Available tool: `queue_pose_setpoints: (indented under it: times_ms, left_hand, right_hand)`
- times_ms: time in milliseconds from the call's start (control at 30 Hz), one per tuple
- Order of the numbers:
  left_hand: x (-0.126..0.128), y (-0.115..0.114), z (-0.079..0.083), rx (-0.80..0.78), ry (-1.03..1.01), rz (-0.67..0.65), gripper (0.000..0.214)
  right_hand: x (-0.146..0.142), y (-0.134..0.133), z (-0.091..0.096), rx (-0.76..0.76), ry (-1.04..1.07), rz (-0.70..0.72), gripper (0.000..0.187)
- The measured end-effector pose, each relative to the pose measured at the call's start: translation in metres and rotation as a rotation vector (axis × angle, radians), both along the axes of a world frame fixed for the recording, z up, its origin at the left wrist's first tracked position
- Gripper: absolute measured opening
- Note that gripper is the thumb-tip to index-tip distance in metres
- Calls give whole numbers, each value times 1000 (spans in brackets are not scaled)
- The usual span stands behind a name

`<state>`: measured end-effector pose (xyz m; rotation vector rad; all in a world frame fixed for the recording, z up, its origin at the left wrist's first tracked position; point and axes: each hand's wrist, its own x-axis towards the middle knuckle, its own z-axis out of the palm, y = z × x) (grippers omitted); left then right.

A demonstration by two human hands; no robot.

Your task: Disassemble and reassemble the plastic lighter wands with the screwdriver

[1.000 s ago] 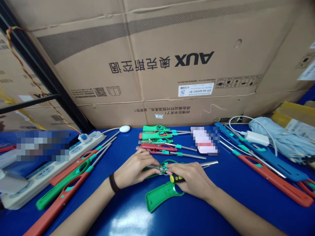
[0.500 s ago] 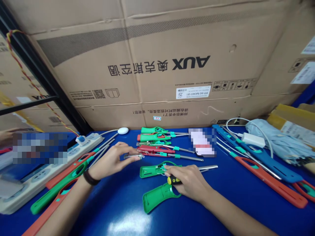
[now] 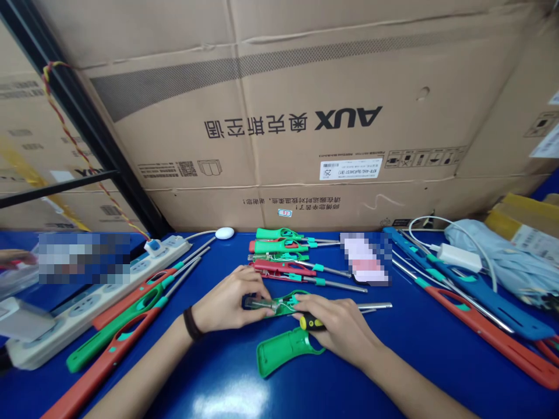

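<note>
My left hand (image 3: 231, 299) pinches a small clear lighter fuel tank (image 3: 259, 303) between thumb and fingers, at the left end of an opened green lighter (image 3: 286, 304). White wire and teal parts show inside that lighter, and its metal tube (image 3: 376, 306) sticks out to the right. My right hand (image 3: 345, 329) is closed round a yellow and black screwdriver handle (image 3: 309, 322), its fingertips touching the teal parts. Nearer to me lies a loose green half shell (image 3: 279, 354), hollow side up. My left fingers partly hide the opened lighter's end.
Behind my hands lie several opened lighters, among them a red one (image 3: 283, 267). A phone (image 3: 362, 256) lies to their right. Red and green lighters (image 3: 117, 331) and a power strip (image 3: 109, 297) line the left; a blue lighter (image 3: 493, 308) lies right. A large carton (image 3: 279, 75) stands behind.
My left hand has moved right and nearer to me, carrying the clear tank to the opened green lighter. The right hand keeps the screwdriver at the lighter. The view has shifted slightly.
</note>
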<state>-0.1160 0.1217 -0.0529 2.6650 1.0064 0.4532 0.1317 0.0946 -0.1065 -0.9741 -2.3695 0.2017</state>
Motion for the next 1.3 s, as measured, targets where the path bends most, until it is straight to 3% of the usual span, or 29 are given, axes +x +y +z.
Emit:
queue_pose_setpoints:
  times_ms: [633, 867, 1100, 1300]
  left_hand:
    - [10, -3, -5, 64, 22, 0, 19]
    - [10, -2, -8, 53, -6, 46, 30]
    - [19, -6, -16, 50, -68, 37, 29]
    - [32, -9, -28, -11, -113, 37, 24]
  right_hand:
    - [-2, 0, 1, -25, -18, -63, 19]
    - [7, 4, 6, -17, 27, -64, 22]
    - [25, 14, 17, -58, -8, -235, 12]
    - [22, 7, 22, -121, -38, -198, 17]
